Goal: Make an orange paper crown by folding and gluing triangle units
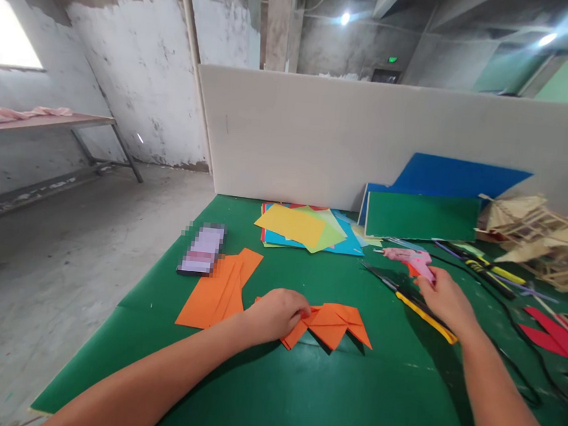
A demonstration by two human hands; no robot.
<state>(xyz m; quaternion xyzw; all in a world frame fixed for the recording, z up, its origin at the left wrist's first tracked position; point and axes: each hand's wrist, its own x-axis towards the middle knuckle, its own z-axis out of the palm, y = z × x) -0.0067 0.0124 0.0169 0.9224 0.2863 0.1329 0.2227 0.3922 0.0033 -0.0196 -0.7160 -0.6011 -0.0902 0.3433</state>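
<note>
From the head camera I see my left hand (278, 314) pinching the folded orange paper (336, 322) at its left part — the zigzag flaps spread rightward across the middle of the green table (266, 399). My right hand (445, 299) is wrapped round the grip of the pink glue gun (404, 255), near the far edge, nozzle toward the left edge. The yellow-handled cutter (422, 315) lies just nearer — 1 phone (203, 250) and orange sheets (208, 299) sit by the left edge.
</note>
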